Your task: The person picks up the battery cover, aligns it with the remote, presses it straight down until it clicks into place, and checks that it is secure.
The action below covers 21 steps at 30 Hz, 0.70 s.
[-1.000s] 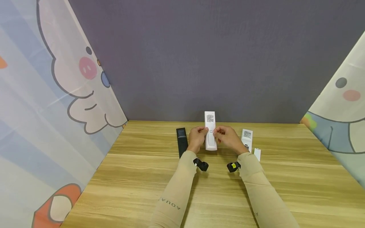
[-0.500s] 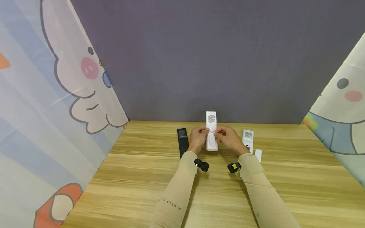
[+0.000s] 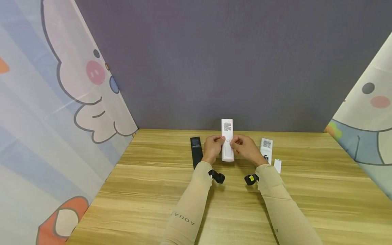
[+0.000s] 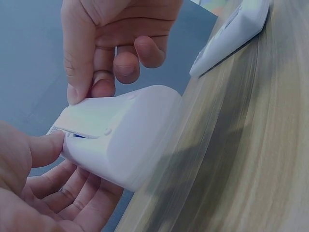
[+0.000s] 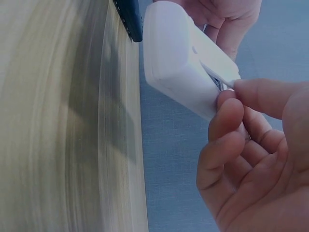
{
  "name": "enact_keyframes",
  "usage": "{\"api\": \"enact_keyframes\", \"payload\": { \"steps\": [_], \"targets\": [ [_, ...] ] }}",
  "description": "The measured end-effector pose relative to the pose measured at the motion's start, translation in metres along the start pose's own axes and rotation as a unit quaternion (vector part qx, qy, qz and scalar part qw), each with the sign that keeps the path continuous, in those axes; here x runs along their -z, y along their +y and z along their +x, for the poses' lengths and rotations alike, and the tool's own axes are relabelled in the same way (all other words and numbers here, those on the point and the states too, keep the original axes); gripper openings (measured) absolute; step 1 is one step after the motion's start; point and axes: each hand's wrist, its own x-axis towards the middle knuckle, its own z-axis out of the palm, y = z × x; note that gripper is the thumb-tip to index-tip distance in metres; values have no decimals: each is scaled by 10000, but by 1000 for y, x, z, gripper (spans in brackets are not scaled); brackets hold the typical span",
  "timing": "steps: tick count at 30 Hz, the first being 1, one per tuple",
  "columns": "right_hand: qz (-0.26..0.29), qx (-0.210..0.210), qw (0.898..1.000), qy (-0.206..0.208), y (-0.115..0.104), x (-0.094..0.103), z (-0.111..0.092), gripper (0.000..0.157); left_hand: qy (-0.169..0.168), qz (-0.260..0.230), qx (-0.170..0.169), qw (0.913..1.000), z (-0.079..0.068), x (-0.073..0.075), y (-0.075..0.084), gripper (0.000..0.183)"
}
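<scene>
A white remote control (image 3: 227, 133) is held upright over the back of the table, its labelled back towards me. My left hand (image 3: 212, 148) grips its left side, thumb on the back and fingers curled behind, as the left wrist view shows. From the right, my right hand (image 3: 245, 148) pinches the edge of the battery cover (image 3: 228, 150) between thumb and forefinger. In the right wrist view a narrow dark gap runs between the battery cover (image 5: 219, 60) and the body of the remote control (image 5: 176, 63). The compartment's inside is mostly hidden.
A black remote control (image 3: 196, 149) lies left of my left hand. Beyond my right wrist lies another white remote control (image 3: 265, 144) with its battery compartment uncovered, a loose white cover (image 3: 277, 165) beside it. The dark grey wall (image 3: 226, 68) rises at the table's back edge.
The head view shifts slightly. Both hands keep their hold on the white remote control, with no clear movement between them.
</scene>
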Motion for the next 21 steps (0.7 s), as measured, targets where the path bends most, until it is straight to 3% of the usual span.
{"api": "enact_keyframes", "payload": {
  "steps": [21],
  "targets": [
    [77,-528,9986,10,1,0,1,23,-158,-139,21,9998,0,1,0,28]
  ]
}}
